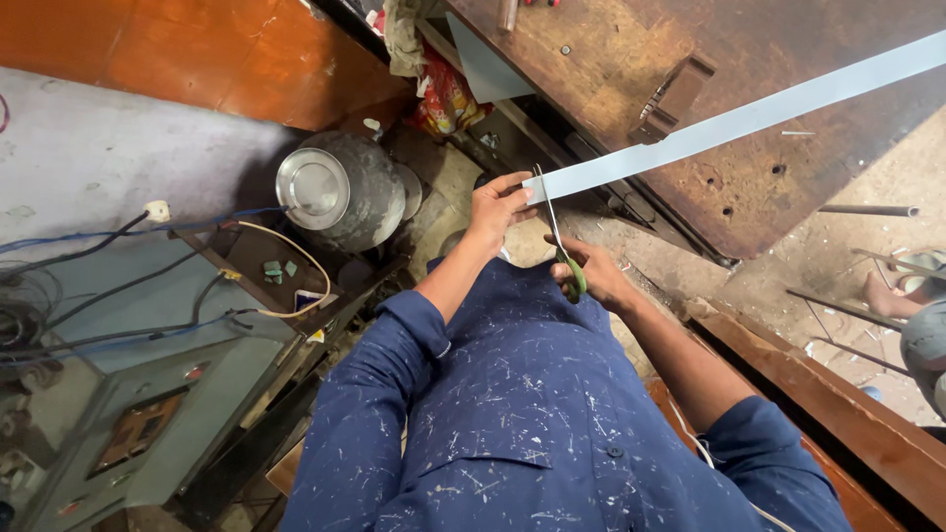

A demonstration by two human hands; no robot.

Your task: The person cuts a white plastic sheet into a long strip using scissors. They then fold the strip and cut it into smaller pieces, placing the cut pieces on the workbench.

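A long pale grey metal strip (pixel 749 118) runs from the upper right down to my hands, lying across a rusty brown worktable (pixel 631 59). My left hand (pixel 498 207) pinches the strip's near end. My right hand (pixel 596 276) grips green-handled scissors (pixel 562 251), whose blades point up toward the strip's end beside my left fingers. I wear a dark blue, paint-flecked shirt.
A round metal pot with a lid (pixel 340 192) stands on the floor to the left. Cables (pixel 118 296) trail over a grey machine box (pixel 148 414) at the lower left. Another person's foot (pixel 892 291) and thin metal rods (pixel 867 210) lie at the right.
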